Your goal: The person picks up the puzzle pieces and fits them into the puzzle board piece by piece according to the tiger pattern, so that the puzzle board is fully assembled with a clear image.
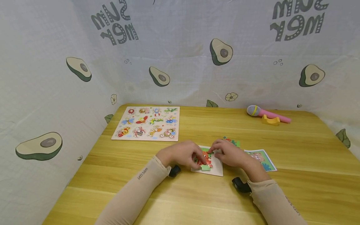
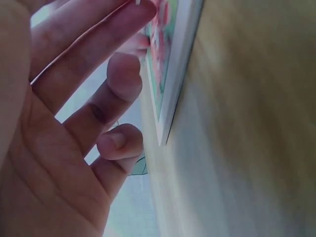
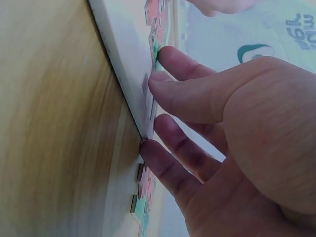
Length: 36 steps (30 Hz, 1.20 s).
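A small jigsaw puzzle with an orange animal on green lies on a white board. My left hand reaches over its left side, fingertips touching the pieces beside a pale green piece at the bottom. In the left wrist view its fingers are loosely bent; the thumb's contact is hidden. My right hand is at the puzzle's upper right. In the right wrist view, its index finger touches a green piece, its thumb rests close beside it, and the other fingers meet the board's edge.
Loose joined puzzle pieces lie behind my right hand. A picture card lies to its right. At the back left is an insect puzzle board; at the back right, a pink toy microphone by a yellow stand.
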Tool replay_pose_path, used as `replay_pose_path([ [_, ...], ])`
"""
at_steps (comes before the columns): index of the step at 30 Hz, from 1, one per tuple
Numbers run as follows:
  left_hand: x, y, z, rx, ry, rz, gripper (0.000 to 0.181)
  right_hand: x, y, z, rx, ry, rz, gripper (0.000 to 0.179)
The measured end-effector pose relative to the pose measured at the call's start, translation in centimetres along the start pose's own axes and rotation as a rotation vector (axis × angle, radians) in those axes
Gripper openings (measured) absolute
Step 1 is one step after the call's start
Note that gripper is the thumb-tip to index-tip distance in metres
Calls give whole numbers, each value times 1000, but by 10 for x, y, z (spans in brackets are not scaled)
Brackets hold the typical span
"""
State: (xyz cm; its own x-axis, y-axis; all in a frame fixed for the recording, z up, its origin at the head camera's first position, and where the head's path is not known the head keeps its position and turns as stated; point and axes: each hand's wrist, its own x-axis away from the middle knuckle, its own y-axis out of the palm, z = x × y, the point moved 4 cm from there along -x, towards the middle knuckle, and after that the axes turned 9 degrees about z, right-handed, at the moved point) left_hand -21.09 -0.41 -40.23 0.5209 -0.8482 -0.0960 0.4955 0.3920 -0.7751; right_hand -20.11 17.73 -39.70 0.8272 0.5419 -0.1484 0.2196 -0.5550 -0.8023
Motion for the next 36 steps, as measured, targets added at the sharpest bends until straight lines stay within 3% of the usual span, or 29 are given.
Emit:
replay_pose_path([
  [17, -3, 7, 4, -105, 8, -9, 26, 1, 2, 1, -27, 34, -13, 11],
  [29, -3, 9, 8, -125, 67, -29, 22, 1, 3, 1, -15, 32, -5, 10],
  [36, -5, 9, 11, -205, 100, -40, 23, -1, 2, 1, -14, 26, 4, 10],
])
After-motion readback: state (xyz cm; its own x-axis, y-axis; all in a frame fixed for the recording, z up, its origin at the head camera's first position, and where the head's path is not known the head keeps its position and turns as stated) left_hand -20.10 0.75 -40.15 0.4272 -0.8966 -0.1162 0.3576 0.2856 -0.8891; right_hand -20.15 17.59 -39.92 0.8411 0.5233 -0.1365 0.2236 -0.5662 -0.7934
